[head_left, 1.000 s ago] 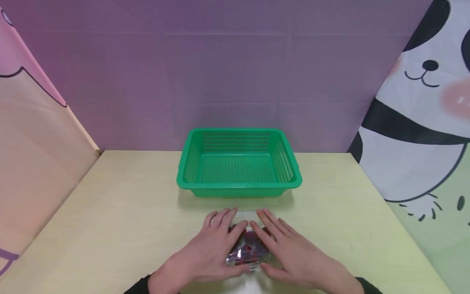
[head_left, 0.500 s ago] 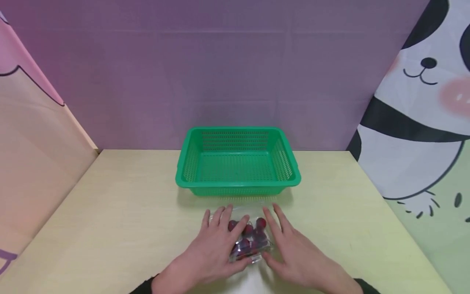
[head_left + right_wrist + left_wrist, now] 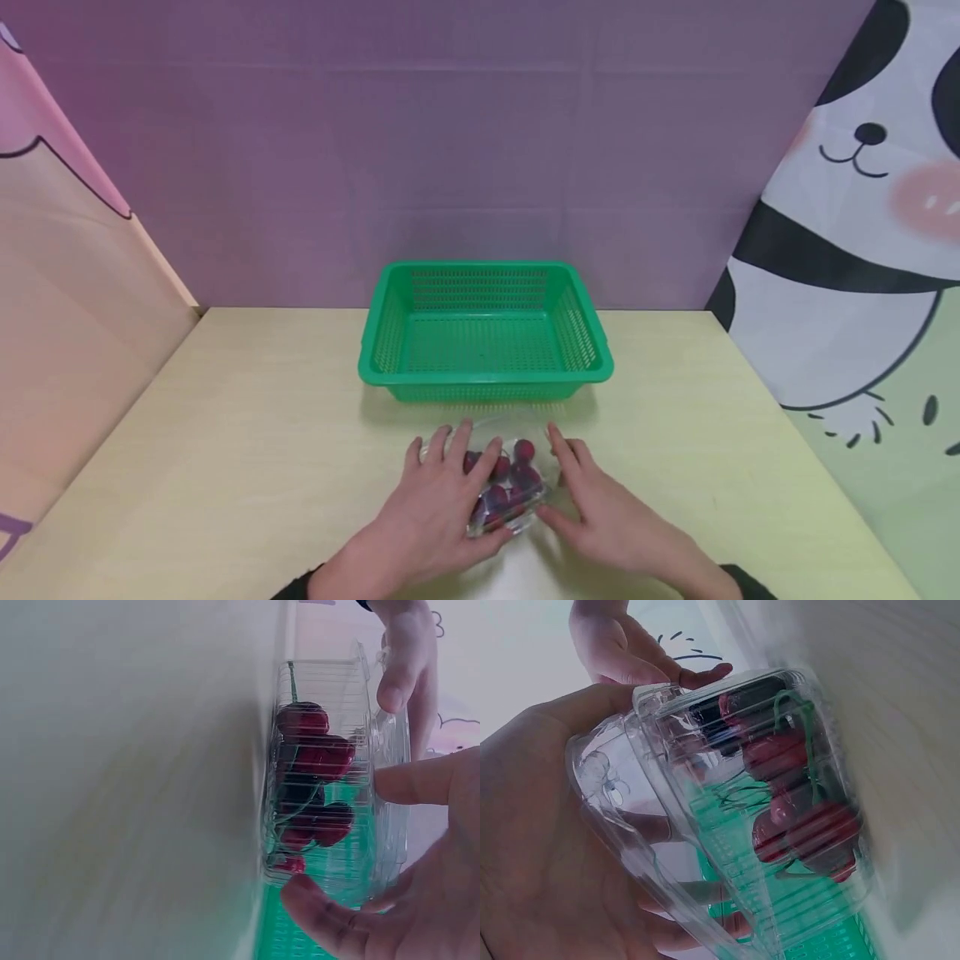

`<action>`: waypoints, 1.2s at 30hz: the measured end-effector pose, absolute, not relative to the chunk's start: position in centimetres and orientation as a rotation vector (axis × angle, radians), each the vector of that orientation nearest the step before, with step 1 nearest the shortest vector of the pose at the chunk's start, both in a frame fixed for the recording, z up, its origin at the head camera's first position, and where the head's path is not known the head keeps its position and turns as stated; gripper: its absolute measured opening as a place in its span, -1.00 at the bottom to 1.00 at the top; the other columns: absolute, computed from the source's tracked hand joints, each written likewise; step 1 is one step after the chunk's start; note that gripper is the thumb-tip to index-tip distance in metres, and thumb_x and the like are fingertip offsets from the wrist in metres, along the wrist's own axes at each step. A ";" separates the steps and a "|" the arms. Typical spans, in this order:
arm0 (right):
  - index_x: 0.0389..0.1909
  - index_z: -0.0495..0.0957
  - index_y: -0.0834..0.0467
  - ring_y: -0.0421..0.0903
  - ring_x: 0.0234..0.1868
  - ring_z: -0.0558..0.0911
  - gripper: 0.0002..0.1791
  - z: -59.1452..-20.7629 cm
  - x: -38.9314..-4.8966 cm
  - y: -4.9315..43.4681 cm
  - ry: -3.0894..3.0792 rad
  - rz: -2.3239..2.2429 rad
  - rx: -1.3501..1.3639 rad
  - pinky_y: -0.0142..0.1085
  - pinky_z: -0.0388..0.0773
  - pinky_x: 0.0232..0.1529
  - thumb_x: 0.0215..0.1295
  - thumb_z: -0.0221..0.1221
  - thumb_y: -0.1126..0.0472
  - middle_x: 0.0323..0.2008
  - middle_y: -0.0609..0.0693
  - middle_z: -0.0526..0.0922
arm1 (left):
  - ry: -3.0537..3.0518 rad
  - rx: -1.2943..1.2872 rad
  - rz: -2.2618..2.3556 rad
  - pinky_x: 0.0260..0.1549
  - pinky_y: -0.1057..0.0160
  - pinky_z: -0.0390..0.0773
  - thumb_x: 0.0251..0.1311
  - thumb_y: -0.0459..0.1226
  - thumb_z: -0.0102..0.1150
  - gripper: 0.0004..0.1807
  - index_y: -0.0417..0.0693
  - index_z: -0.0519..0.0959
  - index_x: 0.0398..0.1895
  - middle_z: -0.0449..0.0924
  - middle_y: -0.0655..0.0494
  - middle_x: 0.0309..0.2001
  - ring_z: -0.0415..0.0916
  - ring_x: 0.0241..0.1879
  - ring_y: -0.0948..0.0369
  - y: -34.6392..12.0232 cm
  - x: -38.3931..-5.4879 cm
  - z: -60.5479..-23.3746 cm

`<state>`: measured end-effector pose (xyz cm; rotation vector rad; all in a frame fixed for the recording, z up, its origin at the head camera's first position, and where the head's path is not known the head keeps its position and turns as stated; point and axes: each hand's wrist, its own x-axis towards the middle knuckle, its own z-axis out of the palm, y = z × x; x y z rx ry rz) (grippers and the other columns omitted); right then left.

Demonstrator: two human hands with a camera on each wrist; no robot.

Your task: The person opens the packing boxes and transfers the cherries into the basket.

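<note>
A clear plastic clamshell box (image 3: pixel 507 520) stands on the table, turned slightly askew. Dark red cherries (image 3: pixel 825 829) with green stems show through its walls. My left hand (image 3: pixel 438 508) lies across the left part of the lid, its fingers spread and fairly straight and its thumb along the near edge. At the box's right side is my right hand (image 3: pixel 600 504); its fingertips point to the far right corner and its thumb reaches the near right. In the right wrist view, that thumb (image 3: pixel 412 781) touches the lid's edge. Whether the lid is latched, I cannot tell.
Beyond the box stands a green plastic basket (image 3: pixel 483 392) with perforated walls and no contents. Both are on a pale wooden table (image 3: pixel 277 417). A purple cloth (image 3: pixel 465 125) hangs behind it, and a panda print (image 3: pixel 855 250) borders the right side.
The box has turned counterclockwise on the table, uncovering more of the cherries. My right hand has moved off the lid to the box's right side. My left hand has barely moved.
</note>
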<state>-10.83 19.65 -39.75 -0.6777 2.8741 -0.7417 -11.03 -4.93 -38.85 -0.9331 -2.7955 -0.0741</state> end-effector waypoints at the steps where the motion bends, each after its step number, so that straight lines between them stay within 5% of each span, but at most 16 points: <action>1: 0.55 -0.14 0.23 -0.16 -0.02 0.53 0.02 -39.7 -10.9 19.7 2.847 -0.792 -0.661 -0.33 0.53 -0.09 0.33 0.20 -0.14 0.24 0.10 0.31 | -2.792 -0.931 -0.080 0.03 -0.28 0.31 0.05 0.48 -0.05 -0.02 0.10 0.30 0.43 0.22 -0.22 0.31 0.29 0.21 -0.20 -4.9 -11.0 -38.9; 9: 0.49 0.00 0.38 -0.10 -0.07 0.53 0.02 -39.5 -11.4 19.9 2.700 -1.045 -0.603 -0.35 0.53 -0.15 0.23 0.32 -0.02 0.16 0.10 0.43 | -2.755 -0.937 -0.138 0.15 -0.20 0.25 0.02 0.45 0.04 -0.03 0.02 0.38 0.36 0.25 -0.18 0.22 0.28 0.18 -0.18 -4.9 -10.8 -38.8; 28: 0.45 0.10 0.29 -0.03 -0.08 0.55 -0.12 -40.1 -12.1 19.8 2.591 -1.350 -0.554 -0.32 0.54 -0.13 0.20 0.34 0.18 0.18 0.18 0.39 | -2.726 -0.848 -0.126 -0.05 -0.16 0.40 0.03 0.40 0.05 -0.09 0.03 0.42 0.34 0.34 -0.25 0.22 0.36 0.18 -0.20 -4.3 -10.7 -38.8; 36: 0.46 0.08 0.26 0.11 0.09 0.48 -0.15 -40.2 -12.2 19.8 2.560 -1.402 -0.564 -0.31 0.49 -0.02 0.21 0.29 0.25 0.21 0.22 0.34 | -2.773 -0.802 -0.152 -0.02 -0.21 0.38 0.06 0.36 0.05 -0.11 0.03 0.40 0.36 0.32 -0.27 0.25 0.35 0.20 -0.22 -3.9 -10.6 -38.5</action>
